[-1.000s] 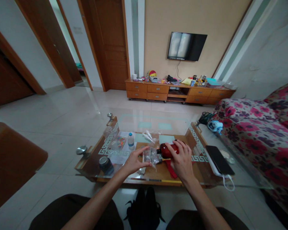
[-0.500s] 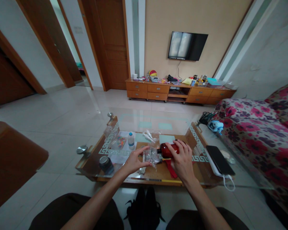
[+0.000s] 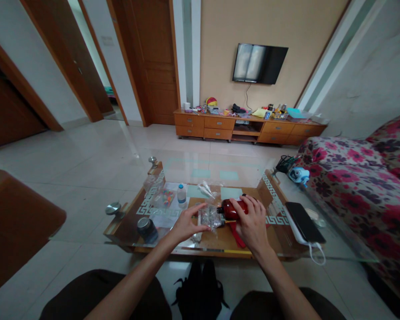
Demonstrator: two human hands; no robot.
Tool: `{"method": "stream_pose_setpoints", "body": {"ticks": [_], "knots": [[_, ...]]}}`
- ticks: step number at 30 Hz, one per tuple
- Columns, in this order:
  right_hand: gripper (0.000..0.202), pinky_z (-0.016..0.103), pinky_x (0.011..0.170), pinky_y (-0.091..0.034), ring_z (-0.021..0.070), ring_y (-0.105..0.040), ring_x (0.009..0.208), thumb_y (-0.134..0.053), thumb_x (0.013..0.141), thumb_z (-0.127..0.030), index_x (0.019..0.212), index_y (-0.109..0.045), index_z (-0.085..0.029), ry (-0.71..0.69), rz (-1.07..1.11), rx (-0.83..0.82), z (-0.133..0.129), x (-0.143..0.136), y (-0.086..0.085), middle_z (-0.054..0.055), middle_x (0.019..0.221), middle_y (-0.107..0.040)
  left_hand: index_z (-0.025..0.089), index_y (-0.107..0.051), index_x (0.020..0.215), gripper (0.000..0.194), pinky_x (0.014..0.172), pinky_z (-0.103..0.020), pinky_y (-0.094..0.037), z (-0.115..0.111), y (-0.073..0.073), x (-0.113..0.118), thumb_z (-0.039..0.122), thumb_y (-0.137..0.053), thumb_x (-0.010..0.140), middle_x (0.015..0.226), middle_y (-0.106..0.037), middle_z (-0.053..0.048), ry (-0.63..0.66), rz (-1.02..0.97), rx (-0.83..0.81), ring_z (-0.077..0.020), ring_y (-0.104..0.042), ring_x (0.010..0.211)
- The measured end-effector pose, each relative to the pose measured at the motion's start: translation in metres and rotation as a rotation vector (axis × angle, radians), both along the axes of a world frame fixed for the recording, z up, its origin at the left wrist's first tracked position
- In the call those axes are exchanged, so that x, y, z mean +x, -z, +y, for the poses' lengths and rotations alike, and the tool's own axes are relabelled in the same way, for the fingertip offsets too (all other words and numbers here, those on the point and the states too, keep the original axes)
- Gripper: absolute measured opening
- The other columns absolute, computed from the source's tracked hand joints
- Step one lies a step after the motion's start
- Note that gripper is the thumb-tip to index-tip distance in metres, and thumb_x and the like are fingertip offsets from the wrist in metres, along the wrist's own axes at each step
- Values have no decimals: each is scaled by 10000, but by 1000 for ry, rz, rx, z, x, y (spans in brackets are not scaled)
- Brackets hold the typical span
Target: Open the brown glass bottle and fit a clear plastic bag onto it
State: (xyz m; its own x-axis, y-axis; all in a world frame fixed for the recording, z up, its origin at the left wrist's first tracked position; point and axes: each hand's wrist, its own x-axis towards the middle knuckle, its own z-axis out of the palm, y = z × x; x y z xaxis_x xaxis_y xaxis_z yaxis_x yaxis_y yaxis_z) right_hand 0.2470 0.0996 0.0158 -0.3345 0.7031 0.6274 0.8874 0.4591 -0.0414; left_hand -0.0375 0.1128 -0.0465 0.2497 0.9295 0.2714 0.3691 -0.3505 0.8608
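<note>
My right hand (image 3: 252, 215) is wrapped round a dark reddish-brown bottle (image 3: 231, 209), which lies tipped on its side in the air. Its black neck points left, at the opening of a clear cup-like container (image 3: 207, 218). That container is between the thumb and fingers of my left hand (image 3: 189, 223), which grips it from the left. Glare and clear material behind it blur its outline, and I cannot tell whether liquid is flowing. Below my right hand a red cloth-like thing (image 3: 237, 238) shows through the glass.
On the glass coffee table (image 3: 216, 156) are a small blue-capped bottle (image 3: 182, 196), a dark jar (image 3: 147, 230), white tube-like items (image 3: 206, 189) and a black phone (image 3: 306, 226) with a white cable. A floral sofa (image 3: 353, 178) stands at the right.
Almost nothing differs. Both hands keep the same hold, and the view has shifted very slightly.
</note>
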Motion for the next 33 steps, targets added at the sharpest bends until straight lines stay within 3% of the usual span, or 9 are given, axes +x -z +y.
{"method": "stream_pose_setpoints", "body": {"ticks": [22, 33], "knots": [[822, 612, 1190, -326, 362, -405, 1414, -666, 754, -58, 1514, -540, -346, 2, -10, 26, -1, -1, -3, 106, 1504, -501, 282, -615, 1463, 883, 1194, -549, -441, -3, -10, 1, 426, -961, 664, 1468, -646, -104, -13, 14, 6, -333, -599, 1366], [789, 614, 1213, -291, 357, -401, 1441, -696, 785, -82, 1510, -535, -348, 8, -27, 18, -1, -2, -3, 117, 1513, -493, 291, -604, 1474, 892, 1199, -512, -441, -2, -7, -1, 453, -958, 671, 1482, -636, -92, 2, 15, 23, -318, -590, 1377]]}}
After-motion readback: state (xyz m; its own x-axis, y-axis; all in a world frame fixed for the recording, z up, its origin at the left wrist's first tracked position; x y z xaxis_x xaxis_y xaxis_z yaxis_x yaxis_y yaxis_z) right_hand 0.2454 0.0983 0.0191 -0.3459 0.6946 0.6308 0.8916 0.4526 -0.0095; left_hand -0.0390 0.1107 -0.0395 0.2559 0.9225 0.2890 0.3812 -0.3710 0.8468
